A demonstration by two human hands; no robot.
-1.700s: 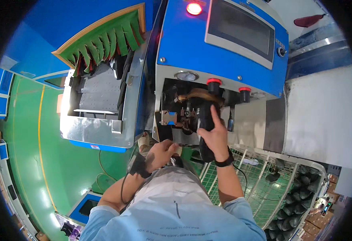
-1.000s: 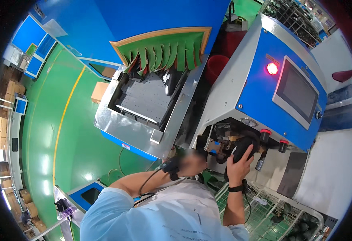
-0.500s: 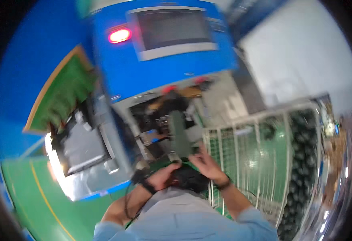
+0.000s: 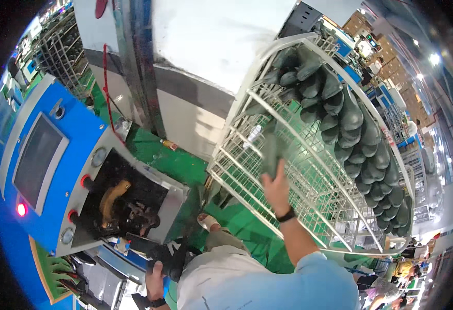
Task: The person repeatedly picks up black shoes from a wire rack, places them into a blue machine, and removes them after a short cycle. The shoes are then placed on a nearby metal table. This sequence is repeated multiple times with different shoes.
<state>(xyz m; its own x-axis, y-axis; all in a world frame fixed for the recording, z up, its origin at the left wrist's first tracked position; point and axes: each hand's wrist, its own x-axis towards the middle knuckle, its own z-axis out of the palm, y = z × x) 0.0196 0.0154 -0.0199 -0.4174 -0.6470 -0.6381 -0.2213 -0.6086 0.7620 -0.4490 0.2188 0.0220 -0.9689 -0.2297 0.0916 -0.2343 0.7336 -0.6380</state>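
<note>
My left hand sits low, close to my body, fingers curled around a black shoe that it grips from below; the shoe's upper end points toward the machine opening just above it. A dark band circles that wrist.

My right hand is raised and stretched out ahead of me, well apart from the left. Its fingers are pressed against a dark shoe piece held upright; the piece is blurred, so I cannot tell its exact shape. A black watch sits on this wrist, and my light blue sleeve starts below it.

Between the hands, down by the floor, my foot shows in a pale sandal on the green floor.

Just above the left hand, the blue machine has an open dark bay holding a tan shoe form and black clamps. Beyond that are red buttons, a grey screen and a lit red lamp.

Directly behind the right hand stands a white wire cart. Beyond it, on the cart's far side, rows of dark shoes are stacked. A white and grey wall panel rises farther off between machine and cart.
</note>
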